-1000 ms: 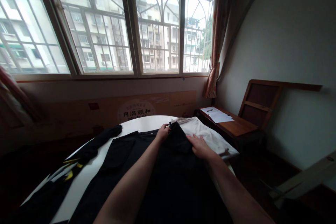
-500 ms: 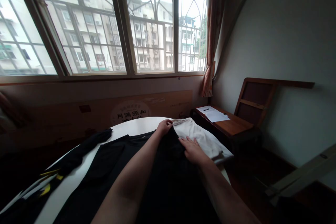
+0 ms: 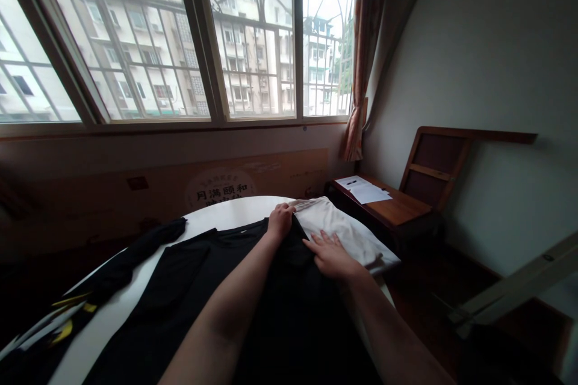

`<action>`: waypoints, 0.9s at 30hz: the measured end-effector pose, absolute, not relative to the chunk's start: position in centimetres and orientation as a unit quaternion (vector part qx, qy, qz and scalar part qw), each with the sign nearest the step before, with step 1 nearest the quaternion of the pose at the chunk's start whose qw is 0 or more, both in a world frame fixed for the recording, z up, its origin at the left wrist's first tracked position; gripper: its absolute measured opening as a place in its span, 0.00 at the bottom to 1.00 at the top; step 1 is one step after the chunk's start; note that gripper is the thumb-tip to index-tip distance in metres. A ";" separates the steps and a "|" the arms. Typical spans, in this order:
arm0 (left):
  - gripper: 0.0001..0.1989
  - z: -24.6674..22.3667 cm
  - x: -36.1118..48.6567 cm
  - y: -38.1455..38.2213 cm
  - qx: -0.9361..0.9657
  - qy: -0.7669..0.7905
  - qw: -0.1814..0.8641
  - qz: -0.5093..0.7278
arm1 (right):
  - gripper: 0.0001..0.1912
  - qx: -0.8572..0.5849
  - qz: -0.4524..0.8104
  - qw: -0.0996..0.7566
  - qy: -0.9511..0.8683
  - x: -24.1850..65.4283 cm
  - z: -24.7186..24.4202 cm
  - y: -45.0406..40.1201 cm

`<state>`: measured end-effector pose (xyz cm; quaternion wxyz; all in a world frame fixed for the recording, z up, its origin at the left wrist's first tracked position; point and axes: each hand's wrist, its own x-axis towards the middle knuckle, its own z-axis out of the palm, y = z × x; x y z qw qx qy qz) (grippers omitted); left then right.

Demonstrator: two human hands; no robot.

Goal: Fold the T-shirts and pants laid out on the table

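Observation:
A black shirt (image 3: 180,283) lies spread over a round white table (image 3: 239,209), its neckline toward the far edge. My left hand (image 3: 280,221) has its fingers closed on the shirt's far right part. My right hand (image 3: 333,255) rests flat with fingers spread, at the border between the black fabric and a folded white garment (image 3: 347,225). That white garment sits on the table's right side, partly under the black one. My forearms cover some of the shirt's middle.
On the table's left lies another dark garment (image 3: 129,261) with yellow and white parts. A low wooden stand (image 3: 406,212) at the right holds papers (image 3: 370,193) and a pen. Barred windows, a curtain (image 3: 356,114) and a printed board (image 3: 289,174) are behind the table.
The camera view has shifted slightly. The fingers of my left hand are more curled over the cloth, and my right hand stays flat in about the same place.

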<state>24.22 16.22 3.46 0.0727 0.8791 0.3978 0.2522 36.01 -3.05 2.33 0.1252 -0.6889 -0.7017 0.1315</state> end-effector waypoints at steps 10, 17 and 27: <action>0.20 3.2 25.3 11.6 0.896 0.396 0.069 0.191 | 0.34 -0.721 0.108 0.320 -0.604 38.2 2.6 -2.5; 0.37 -0.2 25.6 9.5 0.895 0.417 0.098 0.122 | 0.31 -0.746 0.049 0.328 -0.577 37.9 2.0 -2.1; 0.38 1.4 25.7 7.0 0.887 0.435 0.081 0.134 | 0.33 -0.776 0.007 0.312 -0.548 37.6 0.9 -1.8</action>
